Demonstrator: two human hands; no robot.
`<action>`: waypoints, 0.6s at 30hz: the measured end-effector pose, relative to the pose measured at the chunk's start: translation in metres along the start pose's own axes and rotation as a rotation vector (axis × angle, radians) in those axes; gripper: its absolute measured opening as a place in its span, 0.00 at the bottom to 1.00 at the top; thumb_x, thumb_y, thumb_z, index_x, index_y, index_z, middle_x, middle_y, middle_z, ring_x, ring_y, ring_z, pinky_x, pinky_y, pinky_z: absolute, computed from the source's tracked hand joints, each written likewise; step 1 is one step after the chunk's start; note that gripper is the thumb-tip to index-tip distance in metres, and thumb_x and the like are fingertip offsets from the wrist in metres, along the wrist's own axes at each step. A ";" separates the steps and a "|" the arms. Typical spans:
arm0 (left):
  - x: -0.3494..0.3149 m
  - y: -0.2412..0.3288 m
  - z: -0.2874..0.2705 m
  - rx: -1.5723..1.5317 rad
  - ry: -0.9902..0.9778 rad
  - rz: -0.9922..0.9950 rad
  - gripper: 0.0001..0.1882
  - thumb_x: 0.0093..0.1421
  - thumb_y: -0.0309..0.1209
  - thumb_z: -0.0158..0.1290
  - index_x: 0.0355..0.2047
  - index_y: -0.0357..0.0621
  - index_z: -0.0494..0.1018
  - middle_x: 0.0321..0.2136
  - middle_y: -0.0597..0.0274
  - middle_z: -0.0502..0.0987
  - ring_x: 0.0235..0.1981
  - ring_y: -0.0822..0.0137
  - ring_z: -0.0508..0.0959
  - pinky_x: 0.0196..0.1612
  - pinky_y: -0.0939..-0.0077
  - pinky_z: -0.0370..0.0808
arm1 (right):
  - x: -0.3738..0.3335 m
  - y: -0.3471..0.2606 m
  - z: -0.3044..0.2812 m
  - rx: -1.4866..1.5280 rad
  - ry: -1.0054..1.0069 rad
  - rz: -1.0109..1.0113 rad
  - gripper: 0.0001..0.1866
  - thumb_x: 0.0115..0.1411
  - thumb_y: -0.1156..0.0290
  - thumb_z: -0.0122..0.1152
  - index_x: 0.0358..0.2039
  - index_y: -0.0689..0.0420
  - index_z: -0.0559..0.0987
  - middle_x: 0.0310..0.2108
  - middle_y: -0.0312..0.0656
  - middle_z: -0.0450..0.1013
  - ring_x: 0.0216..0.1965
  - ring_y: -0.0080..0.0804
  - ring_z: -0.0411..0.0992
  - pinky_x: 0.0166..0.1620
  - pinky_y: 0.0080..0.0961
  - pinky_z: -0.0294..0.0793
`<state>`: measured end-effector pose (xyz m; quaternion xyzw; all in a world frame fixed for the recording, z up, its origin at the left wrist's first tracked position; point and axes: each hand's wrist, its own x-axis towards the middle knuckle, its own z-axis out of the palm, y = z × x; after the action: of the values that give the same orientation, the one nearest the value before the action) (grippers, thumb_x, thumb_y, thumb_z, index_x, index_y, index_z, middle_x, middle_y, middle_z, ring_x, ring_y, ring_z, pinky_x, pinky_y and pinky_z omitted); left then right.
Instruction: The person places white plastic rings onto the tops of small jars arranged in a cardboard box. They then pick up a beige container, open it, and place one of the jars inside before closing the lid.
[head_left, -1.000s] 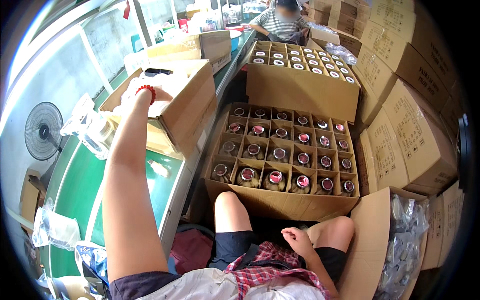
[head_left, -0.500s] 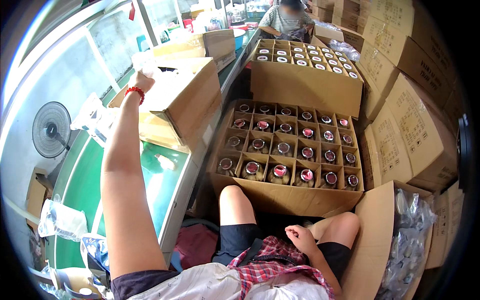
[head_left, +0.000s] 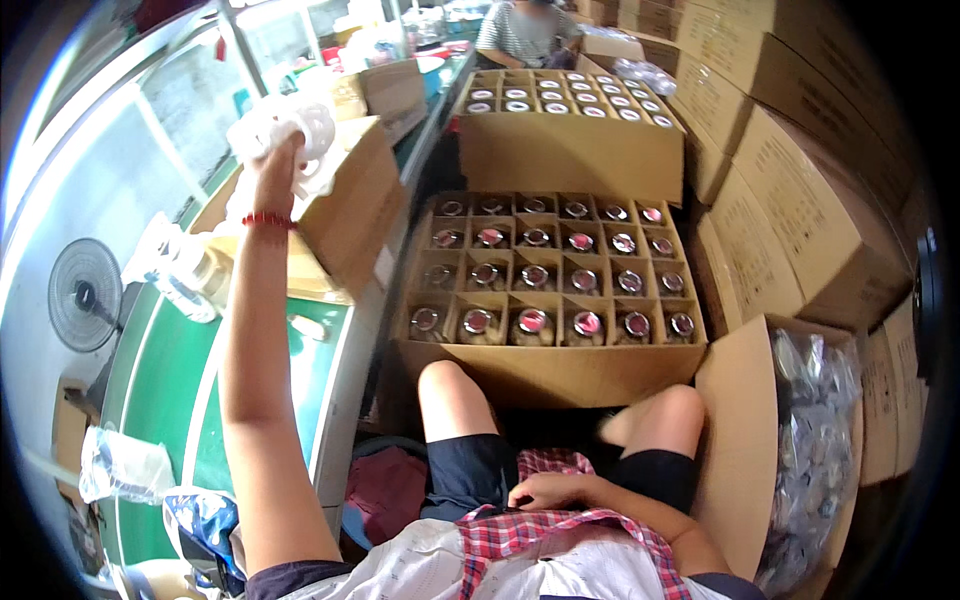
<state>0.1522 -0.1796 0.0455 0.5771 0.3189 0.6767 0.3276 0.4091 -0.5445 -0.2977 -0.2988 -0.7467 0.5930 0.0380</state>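
Note:
My left arm reaches far forward over an open cardboard box point(head_left: 355, 220) on the green table. My left hand point(head_left: 275, 175), with a red bead bracelet at the wrist, is closed on a bunch of white plastic rings point(head_left: 318, 125), lifted at the box's opening. My right hand point(head_left: 548, 490) lies at my lap against the red checked apron point(head_left: 490, 545). Its fingers are curled, and whatever they hold, if anything, is hidden. Before my knees stands a divided carton point(head_left: 560, 375) of glass jars point(head_left: 532, 322) with shiny lids, one per compartment.
Another divided carton point(head_left: 570, 160) with white-topped jars stands behind. Taped cartons point(head_left: 800, 220) are stacked on the right, above an open box of plastic-wrapped goods point(head_left: 815, 450). The green table point(head_left: 250, 440) runs along the left, with a fan point(head_left: 85, 290) beyond it. A co-worker point(head_left: 525, 35) sits at the back.
My left hand has risen out of the box area with the white rings, now spread into view. My right hand has moved left and down to my lap. The whole view has shifted slightly.

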 end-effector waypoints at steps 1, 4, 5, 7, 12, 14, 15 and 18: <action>-0.031 -0.008 0.017 -0.305 -0.093 -0.182 0.20 0.56 0.28 0.55 0.49 0.43 0.70 0.41 0.61 0.75 0.38 0.70 0.76 0.34 0.75 0.74 | -0.001 -0.001 -0.001 -0.035 0.013 -0.014 0.12 0.59 0.64 0.54 0.38 0.58 0.77 0.32 0.46 0.76 0.34 0.36 0.75 0.39 0.30 0.71; -0.106 -0.046 0.067 -0.113 -0.440 -0.035 0.15 0.60 0.31 0.50 0.47 0.41 0.71 0.39 0.62 0.76 0.38 0.70 0.76 0.40 0.75 0.75 | -0.006 0.003 -0.005 0.022 0.142 -0.068 0.13 0.58 0.61 0.55 0.35 0.58 0.78 0.31 0.48 0.76 0.32 0.39 0.74 0.38 0.34 0.71; -0.140 -0.053 0.093 -0.570 -0.311 -0.454 0.15 0.60 0.34 0.50 0.45 0.42 0.72 0.38 0.62 0.76 0.37 0.70 0.77 0.40 0.74 0.75 | -0.016 -0.004 -0.014 -0.060 0.289 -0.090 0.15 0.58 0.59 0.55 0.36 0.58 0.79 0.32 0.48 0.76 0.33 0.38 0.75 0.39 0.33 0.72; -0.194 -0.079 0.122 -0.646 -0.372 -0.606 0.19 0.60 0.40 0.52 0.48 0.44 0.72 0.40 0.59 0.77 0.39 0.67 0.78 0.41 0.73 0.77 | -0.039 -0.020 -0.040 0.032 0.660 -0.099 0.14 0.58 0.62 0.60 0.39 0.58 0.78 0.33 0.46 0.76 0.35 0.35 0.75 0.43 0.30 0.73; -0.289 -0.174 0.179 -0.948 -0.558 -0.964 0.21 0.60 0.42 0.52 0.49 0.42 0.70 0.42 0.57 0.76 0.41 0.59 0.78 0.43 0.60 0.78 | -0.113 -0.030 -0.114 0.005 1.473 -0.217 0.09 0.60 0.73 0.58 0.41 0.60 0.75 0.35 0.37 0.73 0.32 0.20 0.72 0.35 0.19 0.73; -0.313 -0.166 0.213 -1.047 -0.631 -1.024 0.21 0.59 0.41 0.54 0.49 0.43 0.70 0.44 0.57 0.75 0.42 0.60 0.77 0.43 0.63 0.78 | -0.131 -0.012 -0.138 0.201 1.558 -0.299 0.12 0.62 0.70 0.57 0.43 0.63 0.75 0.37 0.37 0.73 0.32 0.19 0.71 0.34 0.17 0.72; -0.318 -0.174 0.221 -0.976 -0.660 -1.019 0.21 0.59 0.41 0.54 0.49 0.43 0.70 0.44 0.58 0.75 0.42 0.61 0.77 0.43 0.64 0.77 | -0.132 -0.012 -0.150 0.289 1.569 -0.229 0.13 0.62 0.68 0.57 0.44 0.63 0.75 0.36 0.35 0.73 0.31 0.17 0.71 0.33 0.16 0.71; -0.327 -0.191 0.244 -0.838 -0.710 -1.010 0.21 0.59 0.39 0.54 0.48 0.42 0.70 0.43 0.58 0.76 0.42 0.64 0.77 0.43 0.69 0.76 | -0.133 -0.005 -0.182 0.497 1.475 -0.022 0.16 0.63 0.59 0.56 0.45 0.58 0.77 0.34 0.30 0.74 0.30 0.14 0.69 0.29 0.12 0.66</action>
<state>0.4475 -0.3201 -0.2644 0.3711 0.1356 0.2818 0.8744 0.5905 -0.4533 -0.2005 -0.5914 -0.3766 0.3905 0.5966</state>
